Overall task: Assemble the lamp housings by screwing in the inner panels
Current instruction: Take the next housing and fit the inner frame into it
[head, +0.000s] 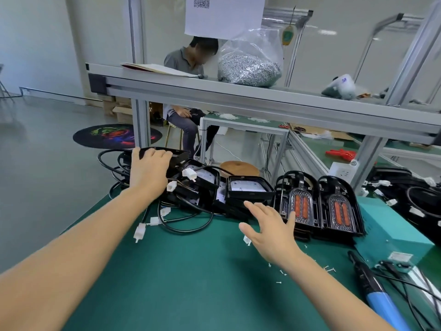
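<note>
Several black lamp housings lie in a pile with black cables and white connectors [140, 231] at the far edge of the green table [191, 271]. My left hand [148, 169] reaches far and lies on the top housing [177, 155], fingers curled over its edge. My right hand [269, 229] hovers open, fingers spread, just in front of an upturned housing [248, 188] with a pale inner panel. Two lamp panels with orange lenses [301, 207] [341, 211] stand to the right of that hand. Loose screws [330, 268] lie by my right wrist.
A blue-handled electric screwdriver [377, 292] lies at the lower right beside a teal power box [391, 230]. An aluminium shelf [238, 96] spans overhead with a bag of screws [249, 60]. A person sits behind the bench. More housings [420, 199] are piled at far right.
</note>
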`<action>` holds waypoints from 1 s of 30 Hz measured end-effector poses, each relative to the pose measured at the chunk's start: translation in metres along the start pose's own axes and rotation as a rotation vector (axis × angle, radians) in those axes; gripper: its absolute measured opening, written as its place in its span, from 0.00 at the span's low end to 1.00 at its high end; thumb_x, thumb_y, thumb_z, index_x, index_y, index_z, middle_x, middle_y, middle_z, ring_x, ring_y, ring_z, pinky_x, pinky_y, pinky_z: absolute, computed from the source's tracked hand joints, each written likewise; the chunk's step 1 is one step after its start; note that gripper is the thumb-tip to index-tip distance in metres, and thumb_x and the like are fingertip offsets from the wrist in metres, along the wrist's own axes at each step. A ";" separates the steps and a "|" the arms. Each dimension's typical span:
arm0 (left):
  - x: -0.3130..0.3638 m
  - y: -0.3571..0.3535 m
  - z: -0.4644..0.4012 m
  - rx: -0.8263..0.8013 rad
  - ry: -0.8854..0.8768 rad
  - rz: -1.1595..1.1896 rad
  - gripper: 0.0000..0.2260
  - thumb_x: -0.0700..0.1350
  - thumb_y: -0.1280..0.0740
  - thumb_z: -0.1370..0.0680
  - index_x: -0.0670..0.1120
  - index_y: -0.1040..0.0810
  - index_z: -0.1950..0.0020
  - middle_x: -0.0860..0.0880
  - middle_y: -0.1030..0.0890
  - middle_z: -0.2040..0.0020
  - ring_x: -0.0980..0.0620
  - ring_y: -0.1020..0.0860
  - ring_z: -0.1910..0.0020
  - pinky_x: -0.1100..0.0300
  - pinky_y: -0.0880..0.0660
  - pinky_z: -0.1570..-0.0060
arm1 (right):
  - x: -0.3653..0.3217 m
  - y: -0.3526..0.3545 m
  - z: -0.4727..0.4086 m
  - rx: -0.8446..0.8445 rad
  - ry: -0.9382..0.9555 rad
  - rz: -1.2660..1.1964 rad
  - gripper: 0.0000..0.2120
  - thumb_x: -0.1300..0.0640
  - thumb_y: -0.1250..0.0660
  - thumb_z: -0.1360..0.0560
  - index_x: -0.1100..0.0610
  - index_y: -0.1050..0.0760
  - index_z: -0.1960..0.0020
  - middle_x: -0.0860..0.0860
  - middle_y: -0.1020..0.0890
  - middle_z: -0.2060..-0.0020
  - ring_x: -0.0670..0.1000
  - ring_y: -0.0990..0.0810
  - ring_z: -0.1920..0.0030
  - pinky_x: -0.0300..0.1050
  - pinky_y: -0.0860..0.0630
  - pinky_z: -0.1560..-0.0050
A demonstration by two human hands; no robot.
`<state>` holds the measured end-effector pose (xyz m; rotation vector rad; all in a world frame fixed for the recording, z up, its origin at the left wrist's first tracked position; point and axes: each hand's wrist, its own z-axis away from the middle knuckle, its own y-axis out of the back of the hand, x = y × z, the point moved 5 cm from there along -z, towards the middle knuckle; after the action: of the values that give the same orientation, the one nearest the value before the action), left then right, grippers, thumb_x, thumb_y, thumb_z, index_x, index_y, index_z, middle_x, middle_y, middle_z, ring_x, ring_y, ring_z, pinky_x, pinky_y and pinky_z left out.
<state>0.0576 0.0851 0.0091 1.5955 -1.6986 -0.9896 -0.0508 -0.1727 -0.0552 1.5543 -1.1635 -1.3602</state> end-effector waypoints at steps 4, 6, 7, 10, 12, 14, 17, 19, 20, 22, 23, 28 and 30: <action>-0.003 0.000 -0.012 0.057 -0.075 -0.085 0.18 0.39 0.37 0.23 0.49 0.27 0.34 0.49 0.23 0.38 0.47 0.29 0.38 0.52 0.45 0.39 | -0.005 0.003 0.004 0.012 0.013 -0.025 0.26 0.41 0.44 0.19 0.41 0.45 0.23 0.43 0.39 0.25 0.46 0.46 0.24 0.65 0.65 0.27; -0.003 0.001 -0.018 0.050 -0.100 -0.102 0.16 0.39 0.37 0.23 0.50 0.25 0.37 0.49 0.22 0.43 0.47 0.27 0.42 0.54 0.44 0.41 | -0.006 0.005 0.007 0.018 0.016 -0.038 0.26 0.42 0.44 0.19 0.41 0.44 0.23 0.42 0.37 0.26 0.45 0.45 0.24 0.64 0.65 0.27; -0.002 0.002 -0.021 0.042 -0.115 -0.101 0.15 0.39 0.37 0.23 0.51 0.24 0.37 0.49 0.22 0.45 0.47 0.27 0.43 0.54 0.43 0.41 | -0.007 0.007 0.009 0.020 0.018 -0.048 0.26 0.42 0.43 0.19 0.42 0.43 0.23 0.42 0.37 0.27 0.45 0.45 0.24 0.63 0.65 0.27; -0.002 0.005 -0.027 0.014 -0.170 -0.077 0.15 0.41 0.38 0.22 0.53 0.23 0.37 0.49 0.22 0.46 0.47 0.26 0.45 0.54 0.44 0.40 | -0.007 0.013 0.014 0.031 0.027 -0.067 0.26 0.44 0.41 0.19 0.42 0.43 0.23 0.42 0.36 0.27 0.44 0.44 0.25 0.61 0.65 0.26; -0.002 0.010 -0.028 0.043 -0.191 -0.010 0.15 0.41 0.36 0.21 0.51 0.23 0.36 0.47 0.22 0.45 0.45 0.26 0.45 0.53 0.44 0.39 | -0.007 0.017 0.018 0.048 0.032 -0.087 0.26 0.45 0.40 0.20 0.42 0.43 0.23 0.43 0.36 0.27 0.45 0.43 0.25 0.59 0.66 0.26; -0.003 0.024 -0.024 0.154 -0.193 0.097 0.13 0.38 0.33 0.23 0.46 0.20 0.40 0.43 0.21 0.49 0.42 0.25 0.49 0.51 0.42 0.41 | -0.008 0.022 0.022 0.072 0.044 -0.119 0.26 0.46 0.40 0.20 0.43 0.42 0.23 0.44 0.36 0.27 0.45 0.43 0.25 0.56 0.65 0.25; 0.005 0.053 -0.009 0.299 -0.222 0.208 0.10 0.34 0.30 0.27 0.41 0.17 0.47 0.41 0.21 0.55 0.40 0.24 0.54 0.48 0.39 0.45 | -0.012 0.027 0.027 0.093 0.087 -0.220 0.26 0.47 0.38 0.20 0.46 0.41 0.23 0.44 0.34 0.27 0.45 0.40 0.26 0.52 0.55 0.23; 0.017 0.073 0.009 0.402 -0.279 0.253 0.10 0.31 0.29 0.29 0.40 0.17 0.50 0.41 0.21 0.58 0.41 0.23 0.58 0.47 0.36 0.48 | -0.016 0.030 0.030 0.095 0.099 -0.402 0.27 0.47 0.37 0.20 0.47 0.39 0.23 0.43 0.33 0.28 0.43 0.38 0.27 0.42 0.46 0.26; 0.025 0.082 0.022 0.456 -0.305 0.267 0.10 0.30 0.29 0.30 0.41 0.16 0.52 0.42 0.22 0.60 0.41 0.23 0.60 0.48 0.36 0.49 | -0.018 0.031 0.032 0.081 0.087 -0.518 0.27 0.47 0.36 0.21 0.47 0.39 0.24 0.42 0.32 0.28 0.41 0.36 0.28 0.37 0.43 0.29; 0.041 0.096 0.051 0.537 -0.348 0.285 0.12 0.29 0.29 0.31 0.42 0.16 0.53 0.44 0.22 0.61 0.43 0.23 0.62 0.50 0.38 0.51 | -0.024 0.032 0.037 0.029 0.052 -0.766 0.27 0.44 0.36 0.23 0.44 0.37 0.25 0.41 0.29 0.31 0.39 0.33 0.30 0.36 0.40 0.31; 0.051 0.100 0.068 0.560 -0.367 0.301 0.12 0.29 0.30 0.32 0.43 0.16 0.53 0.45 0.22 0.62 0.43 0.23 0.62 0.51 0.39 0.52 | -0.028 0.032 0.041 -0.004 0.038 -0.895 0.28 0.41 0.36 0.25 0.43 0.37 0.26 0.41 0.28 0.32 0.39 0.31 0.31 0.37 0.39 0.30; 0.108 0.101 0.140 0.532 -0.499 0.413 0.13 0.36 0.40 0.26 0.46 0.16 0.55 0.50 0.23 0.64 0.47 0.23 0.64 0.55 0.39 0.58 | -0.044 0.022 0.062 -0.162 0.052 -1.289 0.31 0.34 0.35 0.33 0.43 0.30 0.32 0.43 0.19 0.41 0.44 0.20 0.41 0.46 0.25 0.39; 0.126 0.091 0.159 0.468 -0.529 0.479 0.14 0.38 0.42 0.26 0.46 0.17 0.57 0.51 0.22 0.63 0.48 0.23 0.64 0.57 0.39 0.58 | -0.040 0.014 0.070 -0.169 -0.004 -1.366 0.21 0.42 0.33 0.27 0.49 0.28 0.37 0.46 0.17 0.47 0.47 0.17 0.48 0.46 0.21 0.48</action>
<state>-0.1367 -0.0212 -0.0084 1.1235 -2.6763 -0.8437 -0.1231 -0.1370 -0.0406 2.2772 0.2270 -2.1474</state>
